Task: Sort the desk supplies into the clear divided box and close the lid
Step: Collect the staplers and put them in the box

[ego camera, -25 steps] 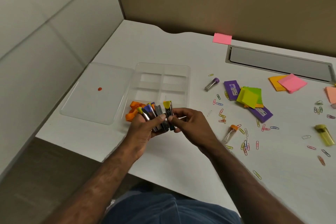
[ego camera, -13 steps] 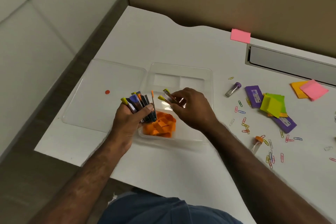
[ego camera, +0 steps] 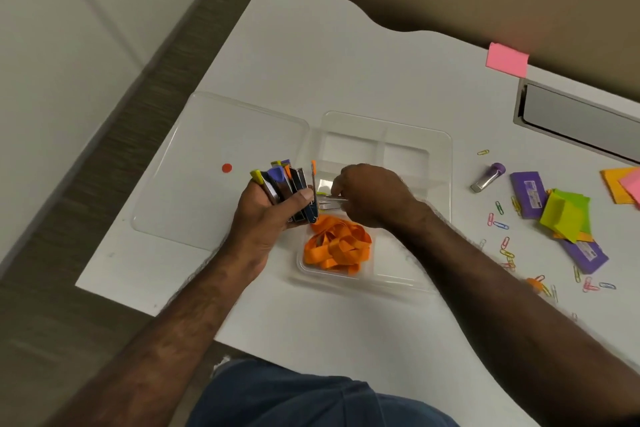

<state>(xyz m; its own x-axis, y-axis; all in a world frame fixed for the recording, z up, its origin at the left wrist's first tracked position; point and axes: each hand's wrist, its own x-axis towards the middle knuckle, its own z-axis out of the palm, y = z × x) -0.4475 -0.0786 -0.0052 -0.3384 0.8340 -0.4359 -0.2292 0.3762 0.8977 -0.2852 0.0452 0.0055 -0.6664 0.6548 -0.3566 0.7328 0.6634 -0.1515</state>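
Left hand point(ego camera: 273, 215) is clenched round a bundle of capped tubes point(ego camera: 289, 189), held upright just left of the clear divided box point(ego camera: 440, 163), over the seam w/ the lid point(ego camera: 194, 163), which lies flat and open on the bench point(ego camera: 346, 55). Right hand point(ego camera: 370, 196) pinches one tube point(ego camera: 329, 201) low over the box's middle compartment, lying roughly horizontal. Orange bands point(ego camera: 337, 246) already fill the near-left compartment; the far two look bare.

To do this step well, probably: lay each tube flat and parallel to the divider so more fit alongside, let go only once it sits on the floor of the compartment, and keep the left-hand bundle tight so none slip out.

Still loose on the white bench, well right of the box: paper clips point(ego camera: 500, 225), a purple-capped tube point(ego camera: 488, 177), sticky-note pads point(ego camera: 564, 215). A pink note point(ego camera: 507, 59) sits at the tan partition. Pale wall panels to the left, dark floor strip below.
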